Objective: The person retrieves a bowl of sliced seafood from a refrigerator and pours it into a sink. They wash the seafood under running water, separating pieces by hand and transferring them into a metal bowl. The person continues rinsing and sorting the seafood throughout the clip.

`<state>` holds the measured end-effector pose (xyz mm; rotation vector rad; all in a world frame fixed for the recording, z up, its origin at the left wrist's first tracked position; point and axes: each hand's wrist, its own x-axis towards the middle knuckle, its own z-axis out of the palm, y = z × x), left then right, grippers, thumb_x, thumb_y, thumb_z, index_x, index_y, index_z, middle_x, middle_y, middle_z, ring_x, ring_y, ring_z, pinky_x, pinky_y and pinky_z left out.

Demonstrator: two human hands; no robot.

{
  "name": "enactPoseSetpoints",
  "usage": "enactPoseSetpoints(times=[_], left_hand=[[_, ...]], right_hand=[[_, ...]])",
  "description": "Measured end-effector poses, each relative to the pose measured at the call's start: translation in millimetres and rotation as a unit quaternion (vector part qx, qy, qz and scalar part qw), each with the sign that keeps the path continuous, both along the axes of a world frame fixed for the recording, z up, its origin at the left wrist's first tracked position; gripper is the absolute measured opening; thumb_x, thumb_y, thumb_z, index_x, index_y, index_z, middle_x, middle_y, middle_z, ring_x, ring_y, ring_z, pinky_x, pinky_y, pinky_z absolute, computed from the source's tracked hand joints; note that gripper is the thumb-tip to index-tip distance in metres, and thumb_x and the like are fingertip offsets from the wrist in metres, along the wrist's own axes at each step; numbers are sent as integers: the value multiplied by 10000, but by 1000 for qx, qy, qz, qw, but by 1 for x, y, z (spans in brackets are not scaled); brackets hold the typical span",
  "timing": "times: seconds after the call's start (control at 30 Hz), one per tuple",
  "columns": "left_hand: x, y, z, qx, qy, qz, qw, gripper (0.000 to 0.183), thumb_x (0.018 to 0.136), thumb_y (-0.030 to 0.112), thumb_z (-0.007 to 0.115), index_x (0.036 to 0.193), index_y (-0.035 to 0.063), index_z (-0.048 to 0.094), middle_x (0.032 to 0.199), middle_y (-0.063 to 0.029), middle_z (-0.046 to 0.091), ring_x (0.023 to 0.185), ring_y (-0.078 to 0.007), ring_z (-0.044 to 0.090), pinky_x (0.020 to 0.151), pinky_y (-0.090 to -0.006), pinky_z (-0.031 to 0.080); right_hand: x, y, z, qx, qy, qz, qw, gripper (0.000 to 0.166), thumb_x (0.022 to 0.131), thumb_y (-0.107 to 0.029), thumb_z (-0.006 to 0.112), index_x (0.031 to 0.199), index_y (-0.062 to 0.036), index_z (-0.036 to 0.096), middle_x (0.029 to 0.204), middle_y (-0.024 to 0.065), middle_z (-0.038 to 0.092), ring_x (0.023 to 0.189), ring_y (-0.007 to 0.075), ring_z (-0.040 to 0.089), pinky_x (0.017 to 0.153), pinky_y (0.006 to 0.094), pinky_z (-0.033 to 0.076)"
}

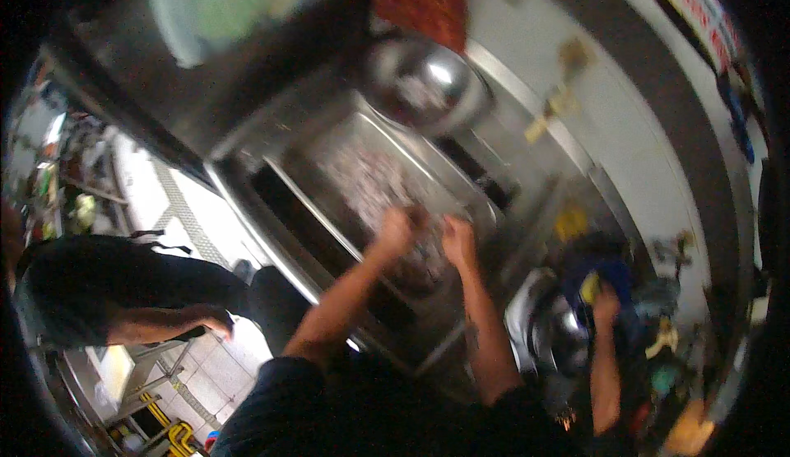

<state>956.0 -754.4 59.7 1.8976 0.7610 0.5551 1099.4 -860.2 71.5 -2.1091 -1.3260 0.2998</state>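
A rectangular steel pan lies in front of me, set in what looks like a metal sink or counter. Shredded, pale pinkish food, possibly meat, is spread over its bottom. My left hand is at the near part of the pan, fingers curled, at the edge of the shreds. A short way to its right is my right hand, also curled, over the pan's near right part. Blur hides whether either hand pinches any pieces. Beyond the pan stands a round steel bowl with some pale pieces inside.
A blurred plastic bag and a reddish-brown slab are at the back. On the right, another person's hand holds something yellow near steel pots. A person in dark clothes stands at left, above tiled floor.
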Motion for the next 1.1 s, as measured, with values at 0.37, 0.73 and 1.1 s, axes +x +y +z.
enactPoseSetpoints(times=[0.37,0.73,1.1], left_hand=[[-98,115,-4,162,207,279,924,299,706,136,639,976,10,667,886,-220,650,851,-393,615,769,-432,508],[28,-46,-57,211,235,-251,915,187,777,88,540,908,6,645,920,-180,628,853,-363,627,771,-452,502],[1,-21,-25,111,92,-196,970,243,799,130,521,982,30,646,892,-206,643,880,-341,636,789,-443,503]], right_hand=[[51,-35,47,200,696,-1,690,211,813,-34,590,1009,-64,519,1030,81,555,853,193,571,692,341,473],[33,-29,22,-123,236,-12,964,242,847,-224,656,952,-6,661,911,91,675,824,181,615,751,311,476],[5,-27,11,-285,-71,129,947,261,770,-181,628,997,-59,666,1017,172,633,931,324,620,814,420,494]])
